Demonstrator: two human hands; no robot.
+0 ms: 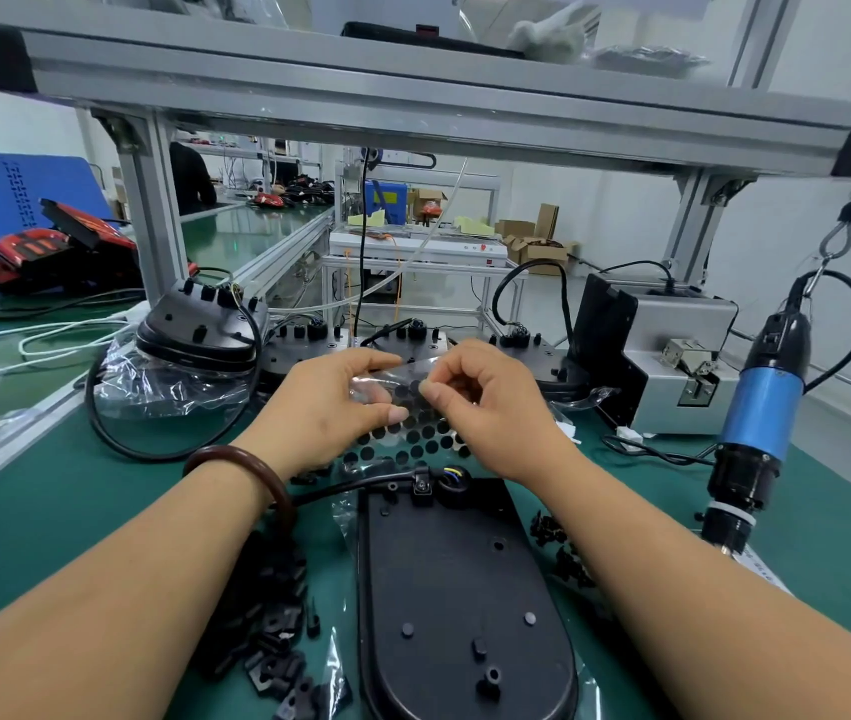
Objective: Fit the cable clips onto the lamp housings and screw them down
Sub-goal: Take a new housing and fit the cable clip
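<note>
Lamp housing (465, 589): black, back side up, lying at the bench's near edge, centre, on a clear bag. Its lower end is cut off by the frame. A black cable (356, 485) enters at its far end, by a round grommet showing coloured wires.

Cable clips (273, 615): loose black pile just left of the housing, at the near edge and partly under the left forearm. Smaller scatter of black parts (563, 553) just right of the housing; type not clear.

Left hand (330, 402) and right hand (486, 407): raised above the housing's far end, close together. Both pinch a dot sheet (413, 433), a clear film bearing rows of black round dots. Left thumb and forefinger hold its left side. Right fingers are curled, tips pinching near its top edge. Dark bangle (252, 475) on the left wrist.

Beyond the hands: row of further housings (413, 340) along the bench's far edge, partly hidden by the hands; one bagged housing (200, 330) propped at far left.

Right side of bench (75, 511): blue-bodied electric screwdriver (761, 407) hanging from a hook, tip out of sight behind the right forearm. Grey screw feeder (673, 356) at the far right corner.

Far left: red lamps (49, 246) stacked.

Writing: white label (761, 574) below the screwdriver, too blurred to read.
</note>
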